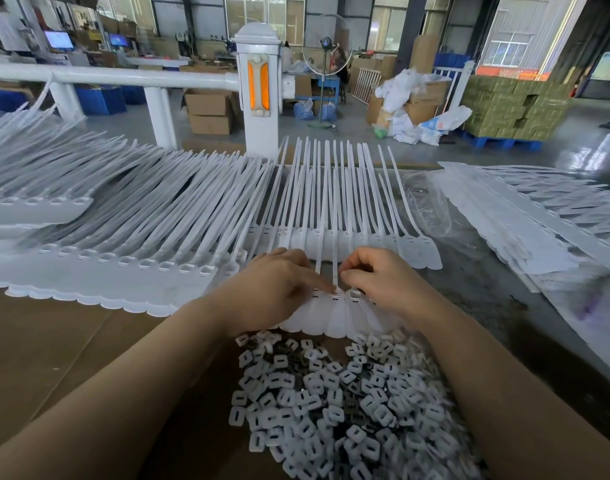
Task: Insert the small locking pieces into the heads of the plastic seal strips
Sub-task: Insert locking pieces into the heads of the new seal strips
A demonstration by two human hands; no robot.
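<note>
A joined row of white plastic seal strips [334, 317] lies in front of me, heads toward me and tails pointing away. My left hand [275, 289] lies flat on the heads at the left, its index finger stretched out and pressing on a head's slot near the middle. My right hand [379, 282] hovers over the heads at the right with fingers curled, pinching something small that I cannot make out. A heap of small white locking pieces [348, 403] lies just below the heads, between my forearms.
More rows of seal strips [130, 258] lie overlapped at the left and behind. Another stack of strips [538, 223] sits at the right on clear plastic. Brown cardboard [54, 341] covers the table. A white post [260, 95] and rail stand beyond the table.
</note>
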